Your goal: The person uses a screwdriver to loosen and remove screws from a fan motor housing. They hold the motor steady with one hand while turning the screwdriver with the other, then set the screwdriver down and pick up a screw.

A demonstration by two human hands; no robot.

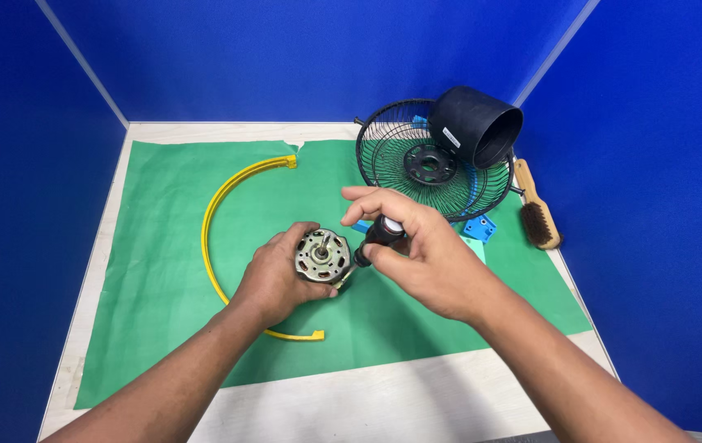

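Your left hand [273, 275] grips the motor [323, 257] at the centre of the green mat [162, 246]. Your right hand [417, 246] is closed around a screwdriver [376, 238], tip at the motor's edge. You seem mid-screw; keep the tip seated and the motor steady.

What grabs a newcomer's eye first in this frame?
Dead centre, the left hand grips a small metal motor on the green mat while the right hand holds a black-handled screwdriver against it. A yellow curved strip arcs left; a black wire fan guard and black cylindrical housing sit behind, right.
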